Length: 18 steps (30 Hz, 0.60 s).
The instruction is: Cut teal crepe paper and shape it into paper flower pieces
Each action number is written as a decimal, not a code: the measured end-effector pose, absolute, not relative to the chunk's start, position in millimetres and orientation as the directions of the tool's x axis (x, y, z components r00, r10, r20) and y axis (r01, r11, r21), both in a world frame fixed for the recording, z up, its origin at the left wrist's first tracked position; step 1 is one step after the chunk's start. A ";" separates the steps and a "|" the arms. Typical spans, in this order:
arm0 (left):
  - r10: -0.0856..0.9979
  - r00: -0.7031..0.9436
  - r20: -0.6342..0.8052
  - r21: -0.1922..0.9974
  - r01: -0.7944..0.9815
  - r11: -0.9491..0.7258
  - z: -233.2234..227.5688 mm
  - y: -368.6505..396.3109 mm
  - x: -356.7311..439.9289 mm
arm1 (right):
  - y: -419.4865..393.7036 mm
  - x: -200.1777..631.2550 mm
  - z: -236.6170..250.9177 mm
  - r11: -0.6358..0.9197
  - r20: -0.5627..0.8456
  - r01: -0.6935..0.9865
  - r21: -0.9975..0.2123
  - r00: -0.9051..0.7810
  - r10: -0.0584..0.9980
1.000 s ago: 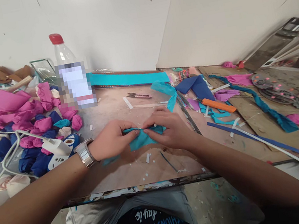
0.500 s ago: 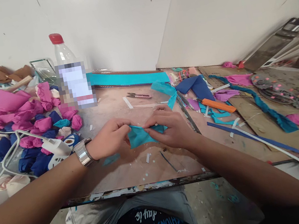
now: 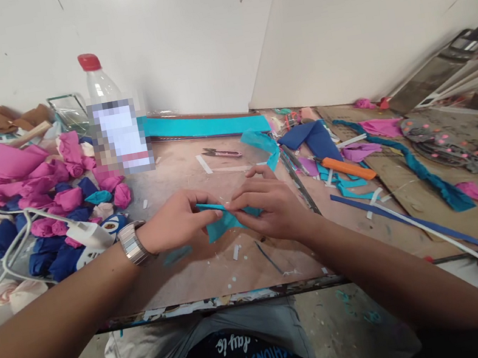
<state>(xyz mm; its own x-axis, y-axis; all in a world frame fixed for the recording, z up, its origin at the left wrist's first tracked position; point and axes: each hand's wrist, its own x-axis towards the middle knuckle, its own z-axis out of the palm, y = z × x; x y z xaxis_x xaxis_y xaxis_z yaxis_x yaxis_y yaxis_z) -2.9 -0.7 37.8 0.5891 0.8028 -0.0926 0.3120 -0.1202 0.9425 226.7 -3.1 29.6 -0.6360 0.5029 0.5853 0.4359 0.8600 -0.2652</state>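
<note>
You get bright, even, soft light with faint shadows; focus is sharp centrally, lines bow toward three and nine o'clock, and the bottle (image 3: 115,115) label is pixelated.

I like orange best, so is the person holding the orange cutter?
No, the orange cutter lies on the table off to the right, while both hands pinch a teal fabric piece.

We see both forearms reach in from the lower corners and meet at the middle, wrists low over the work surface. The left hand (image 3: 175,220) is curled — thumb and forefinger pressed together in a pinch, knuckles up, a metal watch on its wrist. The right hand (image 3: 266,206) faces it — fingertips touching the left's, fingers bent and closed, palm down.
</note>
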 end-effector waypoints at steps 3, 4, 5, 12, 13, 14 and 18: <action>0.825 0.559 -0.082 0.931 0.338 -0.136 37.2 -1.4 -2.6 | -3.7 227.0 29.4 0.851 0.555 0.454 -0.264 -0.650 0.519; 0.832 0.550 -0.080 0.930 0.342 -0.137 36.4 -1.4 -2.4 | -3.9 227.1 29.5 0.851 0.548 0.455 -0.264 -0.655 0.520; 0.836 0.544 -0.079 0.931 0.340 -0.133 35.4 -1.3 -2.3 | -4.0 227.2 29.7 0.851 0.544 0.453 -0.265 -0.659 0.520; 0.846 0.530 -0.050 0.928 0.338 -0.156 33.9 -0.5 -2.2 | -4.1 225.8 30.5 0.851 0.547 0.451 -0.270 -0.655 0.521; 0.846 0.531 -0.044 0.925 0.341 -0.165 34.2 -0.6 -2.2 | -4.2 225.5 30.4 0.849 0.548 0.456 -0.267 -0.653 0.523; 0.848 0.529 -0.040 0.923 0.345 -0.171 34.3 -0.8 -2.2 | -4.3 225.1 30.4 0.846 0.550 0.462 -0.266 -0.648 0.527; 0.867 0.499 -0.006 0.904 0.373 -0.208 33.4 -2.4 -1.3 | -4.8 223.7 30.7 0.826 0.553 0.493 -0.272 -0.622 0.554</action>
<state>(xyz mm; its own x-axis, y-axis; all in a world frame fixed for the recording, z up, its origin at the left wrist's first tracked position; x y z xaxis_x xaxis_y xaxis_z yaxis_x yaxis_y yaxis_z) -1.3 -2.4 33.4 0.4986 0.8668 -0.0063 0.3728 -0.2079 0.9043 223.7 -4.8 30.7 -0.6220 0.5539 0.5534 0.4933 0.8261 -0.2723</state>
